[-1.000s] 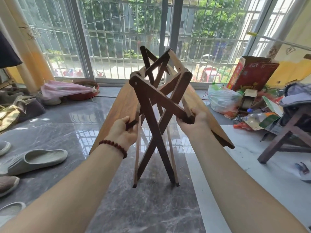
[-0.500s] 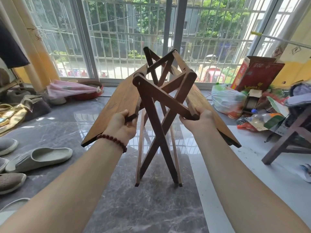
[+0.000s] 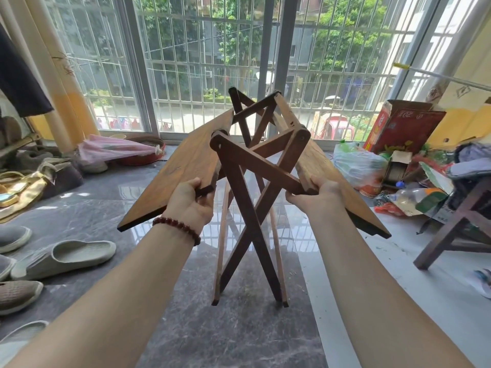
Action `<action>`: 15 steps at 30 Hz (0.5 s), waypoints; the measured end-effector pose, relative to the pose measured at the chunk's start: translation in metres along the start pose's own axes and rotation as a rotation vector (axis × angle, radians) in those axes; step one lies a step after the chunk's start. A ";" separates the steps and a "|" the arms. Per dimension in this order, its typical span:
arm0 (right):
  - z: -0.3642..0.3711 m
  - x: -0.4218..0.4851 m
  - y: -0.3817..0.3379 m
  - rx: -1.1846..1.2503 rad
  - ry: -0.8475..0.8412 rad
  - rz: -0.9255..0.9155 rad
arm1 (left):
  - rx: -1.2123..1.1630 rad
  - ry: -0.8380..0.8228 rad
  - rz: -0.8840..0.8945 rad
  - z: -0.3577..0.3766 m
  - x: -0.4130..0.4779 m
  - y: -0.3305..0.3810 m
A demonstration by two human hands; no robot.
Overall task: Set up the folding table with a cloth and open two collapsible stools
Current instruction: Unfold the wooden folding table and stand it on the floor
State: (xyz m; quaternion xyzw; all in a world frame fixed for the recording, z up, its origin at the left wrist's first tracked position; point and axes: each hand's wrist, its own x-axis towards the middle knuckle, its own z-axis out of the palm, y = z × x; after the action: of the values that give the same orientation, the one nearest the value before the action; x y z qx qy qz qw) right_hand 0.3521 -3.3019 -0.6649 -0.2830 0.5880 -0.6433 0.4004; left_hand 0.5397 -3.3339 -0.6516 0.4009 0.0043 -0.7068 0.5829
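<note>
On the grey marble floor [image 3: 239, 330] before the barred window, the head view shows the folding table [image 3: 255, 166] standing on its crossed legs [image 3: 252, 235]. The left hand [image 3: 190, 201] is curled round a dark rail end under the left leaf [image 3: 180, 176], and the right hand [image 3: 317, 195] grips the rail end beside the right leaf [image 3: 316, 160]. Over the last second both leaves have swung up and outward from the frame, the left one most, so the top looks partly unfolded, with levelling next and the cloth and stools to follow.
</note>
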 end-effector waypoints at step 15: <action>-0.002 0.009 -0.022 -0.153 0.152 -0.025 | 0.024 -0.077 0.093 0.008 -0.015 0.017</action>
State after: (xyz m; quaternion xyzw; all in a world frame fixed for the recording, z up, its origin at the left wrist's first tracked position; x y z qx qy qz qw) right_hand 0.3418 -3.3085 -0.6449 -0.2705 0.6604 -0.6211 0.3240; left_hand 0.5495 -3.3311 -0.6301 0.3801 -0.0453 -0.6938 0.6101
